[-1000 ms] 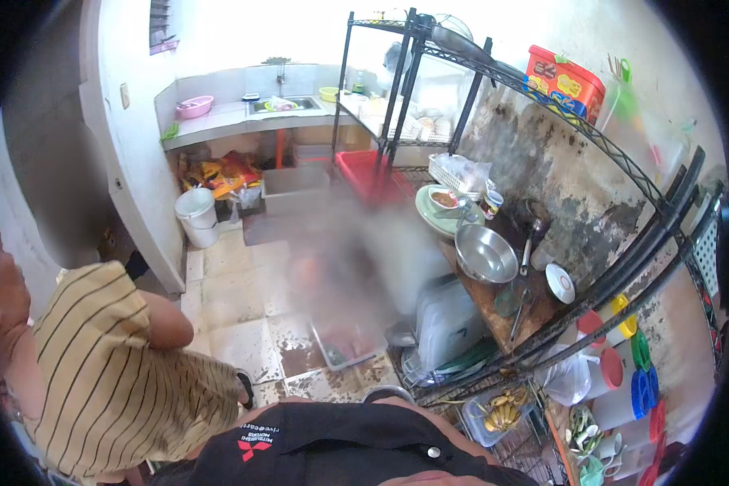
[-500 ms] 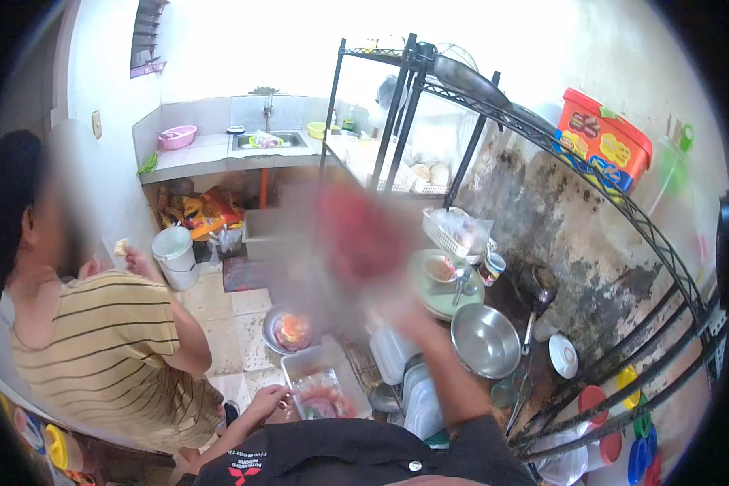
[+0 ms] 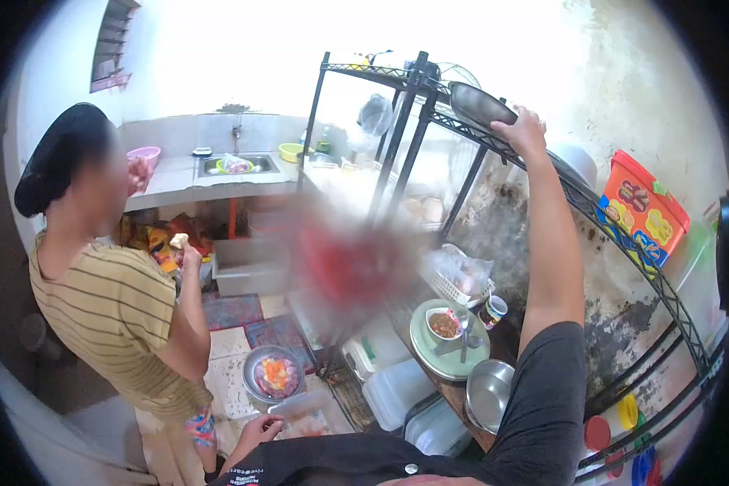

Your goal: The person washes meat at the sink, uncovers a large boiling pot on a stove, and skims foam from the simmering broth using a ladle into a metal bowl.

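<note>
My right hand (image 3: 525, 134) is raised to the top shelf of the black rack, its fingers wrapped round the rim of a dark metal pan (image 3: 479, 105). Low in the view, my left hand (image 3: 259, 430) has its fingers curled together, with nothing visible in them. Beside it on the floor are a clear plastic tray (image 3: 312, 415) with reddish residue and a metal bowl (image 3: 274, 374) holding meat with an orange topping. A blurred patch hides the middle of the view.
A person in a striped shirt (image 3: 109, 316) stands at left, holding a pale piece of food (image 3: 179, 241). On the wooden surface at right are green plates (image 3: 449, 356) and a steel basin (image 3: 490, 393). Behind are a sink (image 3: 239, 165) and a red tub (image 3: 644, 206).
My right hand has risen from beside the rack and taken hold of the pan. The view has shifted. The person at left has lifted a hand near the face.
</note>
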`<state>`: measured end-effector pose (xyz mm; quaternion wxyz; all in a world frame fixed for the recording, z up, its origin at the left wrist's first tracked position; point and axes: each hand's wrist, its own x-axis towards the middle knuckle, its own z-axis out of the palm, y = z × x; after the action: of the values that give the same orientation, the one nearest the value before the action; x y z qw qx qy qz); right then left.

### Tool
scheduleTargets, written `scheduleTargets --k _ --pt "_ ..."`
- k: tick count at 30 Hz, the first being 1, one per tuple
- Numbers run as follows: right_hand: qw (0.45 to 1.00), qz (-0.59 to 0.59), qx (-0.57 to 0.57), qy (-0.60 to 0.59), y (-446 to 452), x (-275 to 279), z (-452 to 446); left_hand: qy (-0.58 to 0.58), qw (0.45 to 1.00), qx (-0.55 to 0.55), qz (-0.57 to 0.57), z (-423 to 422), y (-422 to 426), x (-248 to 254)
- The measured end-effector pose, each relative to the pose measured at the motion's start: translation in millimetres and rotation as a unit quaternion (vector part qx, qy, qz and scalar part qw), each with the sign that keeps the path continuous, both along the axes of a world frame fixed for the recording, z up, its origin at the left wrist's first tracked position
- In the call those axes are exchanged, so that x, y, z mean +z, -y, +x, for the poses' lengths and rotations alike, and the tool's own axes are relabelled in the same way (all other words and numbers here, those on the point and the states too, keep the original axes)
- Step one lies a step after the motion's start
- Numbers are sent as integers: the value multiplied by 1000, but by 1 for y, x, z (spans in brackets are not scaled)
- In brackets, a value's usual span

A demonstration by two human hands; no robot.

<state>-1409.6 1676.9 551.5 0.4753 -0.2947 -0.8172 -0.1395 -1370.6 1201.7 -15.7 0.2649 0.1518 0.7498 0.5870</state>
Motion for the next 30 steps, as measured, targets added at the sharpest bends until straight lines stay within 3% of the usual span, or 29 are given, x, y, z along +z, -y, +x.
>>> scheduleTargets --k 3,4,5,7,11,13,15,17,18,19,20,23,24,25,27,28,30 --pt "988 -111 103 31 -25 21 -12 -53 998 -29 22 -58 -6 9" --pt "978 -90 174 -67 -43 22 -20 -81 996 -41 6 -75 -6 21" --pt "976 -94 175 -94 -42 31 -20 -90 995 -45 15 -93 -9 27" --pt "914 -237 288 -163 -57 54 -18 -106 992 -58 28 -125 -12 35" --pt "844 -367 340 -195 -3 80 20 -54 989 -118 73 -165 -35 57" --pt "798 -342 413 -275 17 71 21 -35 981 -168 86 -179 -53 54" --pt "730 -394 502 -244 -30 83 39 -51 963 -245 99 -189 -77 56" --pt "712 -357 560 -227 25 48 40 -30 950 -291 110 -189 -104 59" --pt "652 -314 675 -145 18 31 45 -20 941 -319 111 -187 -118 63" --pt "607 -360 677 -210 36 12 43 0 931 -354 87 -183 -131 71" --pt "599 -379 634 -311 81 -12 36 19 920 -387 61 -177 -144 81" --pt "551 -404 698 -215 86 -86 41 17 869 -490 65 -154 -179 69" --pt "534 -437 659 -299 99 -120 45 41 852 -518 69 -145 -190 59" --pt "560 -468 624 -278 113 -149 53 67 834 -542 75 -137 -198 49" --pt "609 -545 453 -358 158 -198 79 61 798 -597 49 -117 -210 32" --pt "674 -586 345 -291 171 -215 104 73 780 -620 44 -106 -213 20" --pt "752 -571 261 -201 181 -272 142 84 754 -650 40 -78 -213 15"
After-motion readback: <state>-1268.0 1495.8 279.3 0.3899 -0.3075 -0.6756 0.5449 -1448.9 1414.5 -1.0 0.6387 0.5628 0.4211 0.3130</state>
